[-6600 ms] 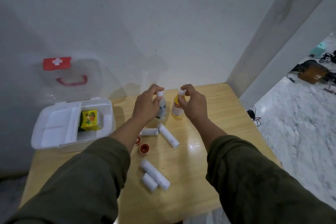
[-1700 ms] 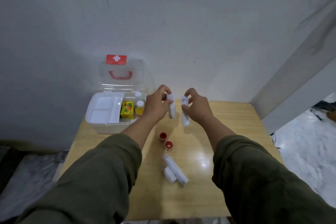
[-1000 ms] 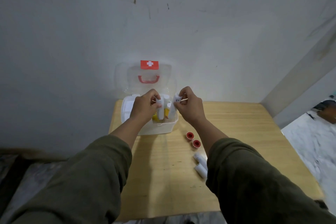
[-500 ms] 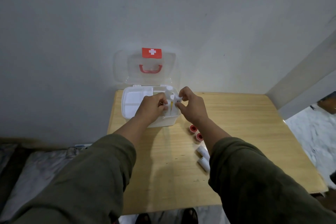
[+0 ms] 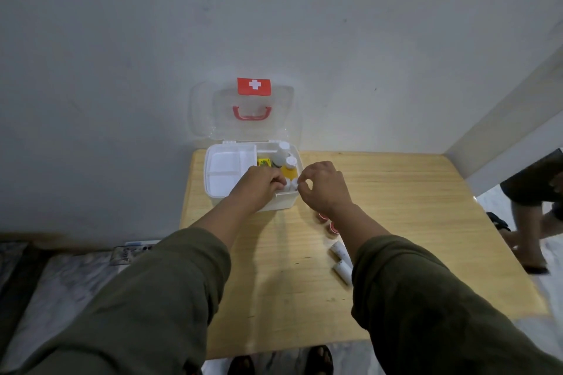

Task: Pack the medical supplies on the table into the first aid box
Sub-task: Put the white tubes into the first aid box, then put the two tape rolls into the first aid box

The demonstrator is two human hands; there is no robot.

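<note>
A smooth wooden table (image 5: 396, 207) stood against a plain grey wall (image 5: 122, 39). On its far left corner sat the first aid box (image 5: 283, 202), white plastic with rounded corners. Its clear lid (image 5: 213, 113) stood open against the wall, with a red handle (image 5: 252, 113) and a red sticker with a white cross (image 5: 253, 86). Inside the box were a flat white tray (image 5: 225, 166) on the left, a little yellow carton (image 5: 264, 161), and two bottles with white caps (image 5: 288, 161). The left hand (image 5: 259, 186) reached into the box, fingers curled around small white rolls (image 5: 291, 183), though the grip was partly hidden. The right hand (image 5: 324, 186) hovered at the box's right edge, thumb and finger pinched together; I could not tell if it held anything. Two white rolls (image 5: 341, 259) and two small round red-topped things (image 5: 333, 227) lay on the table beside the right sleeve.
</note>
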